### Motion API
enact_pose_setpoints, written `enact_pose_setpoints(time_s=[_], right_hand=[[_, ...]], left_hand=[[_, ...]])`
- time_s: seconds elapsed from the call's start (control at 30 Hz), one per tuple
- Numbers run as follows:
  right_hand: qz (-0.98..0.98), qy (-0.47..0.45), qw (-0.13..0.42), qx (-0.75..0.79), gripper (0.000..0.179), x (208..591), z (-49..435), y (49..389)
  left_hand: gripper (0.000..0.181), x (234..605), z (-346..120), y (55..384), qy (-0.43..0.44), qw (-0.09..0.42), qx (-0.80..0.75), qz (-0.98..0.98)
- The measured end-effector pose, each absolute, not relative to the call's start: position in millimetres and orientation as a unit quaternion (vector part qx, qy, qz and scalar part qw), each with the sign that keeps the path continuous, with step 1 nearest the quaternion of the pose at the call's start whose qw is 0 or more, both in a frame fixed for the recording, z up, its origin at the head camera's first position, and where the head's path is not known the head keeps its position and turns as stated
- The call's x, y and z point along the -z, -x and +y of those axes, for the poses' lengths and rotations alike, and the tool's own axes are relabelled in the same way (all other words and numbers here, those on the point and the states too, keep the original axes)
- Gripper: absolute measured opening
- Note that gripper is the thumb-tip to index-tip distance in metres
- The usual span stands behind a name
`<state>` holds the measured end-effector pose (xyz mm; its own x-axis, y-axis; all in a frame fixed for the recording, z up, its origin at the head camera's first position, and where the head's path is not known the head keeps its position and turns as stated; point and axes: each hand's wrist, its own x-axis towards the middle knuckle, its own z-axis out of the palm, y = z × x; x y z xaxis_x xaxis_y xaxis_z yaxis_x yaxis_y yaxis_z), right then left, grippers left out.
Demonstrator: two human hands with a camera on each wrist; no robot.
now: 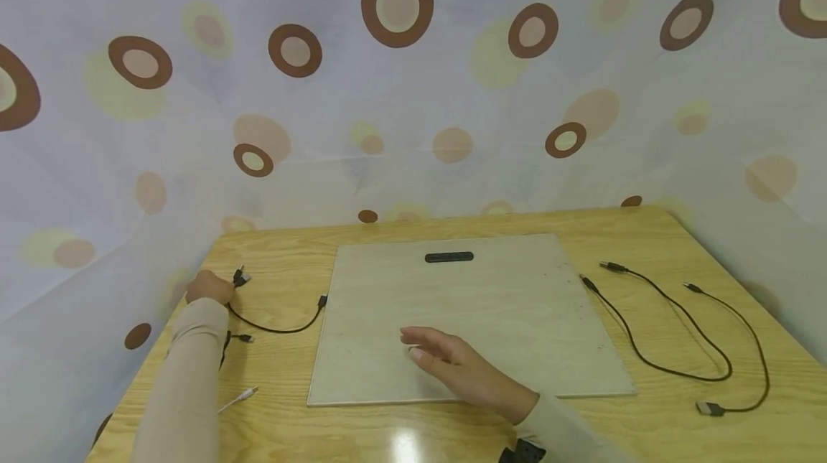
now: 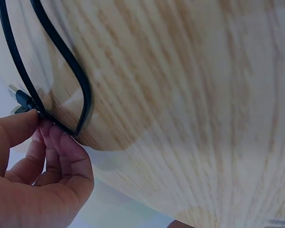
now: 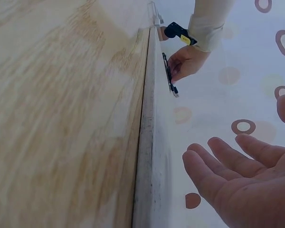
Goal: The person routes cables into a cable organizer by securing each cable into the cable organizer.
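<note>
White cable [image 1: 240, 399]: partly covered by the left sleeve [image 1: 184, 384], far end hidden. Black cable [image 2: 87, 95]: cut off by the left-wrist view's top edge. Black wrist device [image 1: 526, 451]: cropped by the head view's bottom edge.

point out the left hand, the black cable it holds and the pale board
Left hand [image 1: 209, 287], head view, back of hand
Black cable [image 2: 87, 91], left wrist view, bend of cord
Pale board [image 1: 478, 301], head view, bare middle

The bare left grip [image 1: 209, 288] pinches, its cream-sleeved arm [image 1: 187, 377] outstretched; the bare right grip [image 1: 468, 373] hovers, fingers loosely extended.
</note>
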<state>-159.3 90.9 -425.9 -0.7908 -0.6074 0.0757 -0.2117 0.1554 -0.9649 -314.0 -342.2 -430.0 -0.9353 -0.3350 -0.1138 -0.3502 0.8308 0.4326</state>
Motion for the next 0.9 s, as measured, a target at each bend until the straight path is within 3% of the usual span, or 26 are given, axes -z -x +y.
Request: enact_pose_setpoints(time_s=[0.37, 0.9], right_hand=[[0.742, 0.275, 0.173, 0.587, 0.047, 428.6, 91.2, 160.5], [0.741, 0.256, 0.187, 0.592, 0.046, 429.6, 85.4, 164.5]], left_hand=[[0.042, 425.1, -336.9, 307.6, 0.176, 0.023, -0.242, 0.954], [0.042, 421.7, -337.5, 313.6, 0.107, -0.043, -0.282, 0.952]])
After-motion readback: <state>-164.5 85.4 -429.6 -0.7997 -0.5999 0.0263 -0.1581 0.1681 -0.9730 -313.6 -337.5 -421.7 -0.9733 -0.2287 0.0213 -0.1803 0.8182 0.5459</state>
